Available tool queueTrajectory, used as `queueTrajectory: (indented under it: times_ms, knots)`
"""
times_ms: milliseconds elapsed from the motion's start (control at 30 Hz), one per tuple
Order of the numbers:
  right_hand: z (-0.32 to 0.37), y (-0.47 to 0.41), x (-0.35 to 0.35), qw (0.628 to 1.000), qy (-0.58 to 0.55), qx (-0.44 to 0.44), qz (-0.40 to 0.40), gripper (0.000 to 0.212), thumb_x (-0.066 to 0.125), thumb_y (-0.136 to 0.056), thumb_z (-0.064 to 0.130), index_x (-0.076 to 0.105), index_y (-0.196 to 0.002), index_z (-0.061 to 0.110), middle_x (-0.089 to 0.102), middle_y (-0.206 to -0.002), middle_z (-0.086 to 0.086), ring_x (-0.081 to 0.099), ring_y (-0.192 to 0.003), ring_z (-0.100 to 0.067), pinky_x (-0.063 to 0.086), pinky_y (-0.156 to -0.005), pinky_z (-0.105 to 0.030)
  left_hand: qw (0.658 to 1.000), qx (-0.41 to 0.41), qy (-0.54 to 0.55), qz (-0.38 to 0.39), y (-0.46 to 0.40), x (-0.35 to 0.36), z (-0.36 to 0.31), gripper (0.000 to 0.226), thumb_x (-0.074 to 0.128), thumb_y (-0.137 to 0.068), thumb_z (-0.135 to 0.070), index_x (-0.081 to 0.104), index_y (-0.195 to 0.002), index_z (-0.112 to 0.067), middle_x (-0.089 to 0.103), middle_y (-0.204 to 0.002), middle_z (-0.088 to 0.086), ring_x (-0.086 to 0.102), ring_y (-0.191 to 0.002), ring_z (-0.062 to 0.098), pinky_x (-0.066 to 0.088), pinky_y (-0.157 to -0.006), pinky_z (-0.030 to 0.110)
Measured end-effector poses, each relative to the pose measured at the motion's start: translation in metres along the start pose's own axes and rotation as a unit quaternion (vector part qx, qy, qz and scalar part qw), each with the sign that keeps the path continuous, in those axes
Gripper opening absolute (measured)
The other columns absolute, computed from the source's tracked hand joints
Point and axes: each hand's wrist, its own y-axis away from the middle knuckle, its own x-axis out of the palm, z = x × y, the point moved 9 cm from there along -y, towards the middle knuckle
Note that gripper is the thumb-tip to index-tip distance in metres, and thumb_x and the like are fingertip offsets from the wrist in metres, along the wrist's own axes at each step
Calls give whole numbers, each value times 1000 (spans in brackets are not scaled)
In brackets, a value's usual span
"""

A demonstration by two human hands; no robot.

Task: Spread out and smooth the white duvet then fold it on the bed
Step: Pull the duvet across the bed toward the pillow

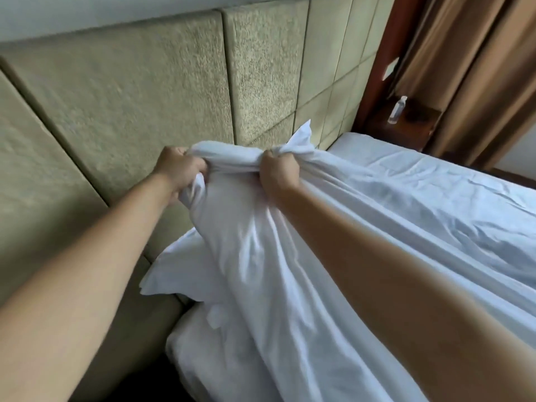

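The white duvet [261, 256] is lifted in a bunched ridge above the bed [420, 175], close to the headboard. My left hand [179, 169] grips a gathered fold of its top edge. A short way to the right, my right hand [278, 169] grips the same edge, with a corner of cloth sticking up behind it. From my hands the duvet hangs down in creases and trails over the mattress toward the lower right. A white pillow corner [168, 274] shows under it at the left.
A padded beige headboard [130, 97] fills the left and back. At the far right stand a wooden bedside table [406, 126] with a small clear bottle [397, 110] and brown curtains [478, 82]. The white bed sheet is wrinkled.
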Motion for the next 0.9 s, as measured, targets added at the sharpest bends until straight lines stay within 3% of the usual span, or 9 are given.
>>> queueTrajectory:
  times_ms: [133, 200, 267, 467, 567, 667, 767, 833, 900]
  knots:
    - [-77, -21, 58, 985, -92, 107, 97, 24, 42, -98, 24, 56, -86, 9, 57, -84, -8, 61, -76, -22, 56, -77, -34, 996, -61, -50, 40, -1, 34, 82, 41, 57, -47, -18, 67, -85, -7, 59, -77, 3, 54, -72, 16, 40, -64, 26]
    - [-114, -20, 67, 979, -86, 150, 111, 27, 43, -99, 27, 49, -76, 15, 51, -73, -5, 50, -61, -16, 45, -58, -27, 991, -98, -54, 72, 3, 57, 125, 42, 61, -53, -18, 66, -94, -8, 64, -85, 5, 61, -82, 20, 42, -68, 25]
    - [-137, -16, 76, 974, -79, 165, 131, 26, 46, -97, 34, 53, -83, 14, 50, -71, -3, 47, -61, -15, 38, -55, -25, 988, -127, -53, 74, 5, 66, 157, 43, 62, -55, -18, 63, -98, -12, 65, -90, 6, 63, -90, 23, 46, -73, 29]
    - [-164, -10, 99, 981, -48, 83, 168, 36, 50, -95, 40, 57, -121, 17, 60, -103, 4, 58, -93, -12, 46, -82, -25, 988, -120, -43, 84, 5, 74, 191, 74, 81, -64, -30, 51, -131, -26, 63, -117, -7, 59, -110, 15, 47, -97, 33]
    - [-191, 14, 98, 982, 135, 1, 132, 45, 55, -91, 43, 52, -127, 16, 54, -129, -6, 50, -122, -24, 38, -102, -32, 963, -143, -139, 181, 20, 79, 205, 83, 89, -55, -36, 49, -128, -25, 59, -115, -8, 56, -110, 13, 46, -97, 30]
    - [-249, 65, 118, 918, 291, 38, 267, 93, 66, -80, 56, 19, -149, 16, 22, -150, -7, 24, -140, -27, 24, -113, -35, 936, -161, -226, 216, 35, 76, 206, 62, 82, -66, -36, 55, -119, -17, 62, -113, 0, 58, -108, 18, 45, -88, 27]
    - [-269, 98, 133, 904, 273, 72, 320, 123, 77, -61, 61, 3, -151, 24, 10, -151, 0, 21, -140, -25, 28, -112, -37, 923, -231, -147, 269, 69, 93, 192, 34, 69, -83, -34, 54, -111, -22, 62, -109, -1, 58, -91, 12, 45, -70, 24]
    - [-255, 92, 123, 945, 207, 67, 243, 102, 74, -67, 51, 20, -150, 24, 27, -149, -1, 33, -136, -23, 35, -107, -32, 908, -270, 5, 321, 92, 117, 176, 33, 66, -86, -35, 61, -112, -16, 67, -103, 0, 63, -90, 14, 50, -76, 27]
    - [-241, 79, 93, 975, 146, 98, 135, 58, 61, -86, 34, 43, -139, 18, 50, -138, -6, 49, -126, -25, 40, -94, -27, 926, -235, 156, 252, 86, 119, 159, 36, 59, -89, -44, 70, -103, -12, 72, -95, 5, 67, -88, 20, 52, -82, 32]
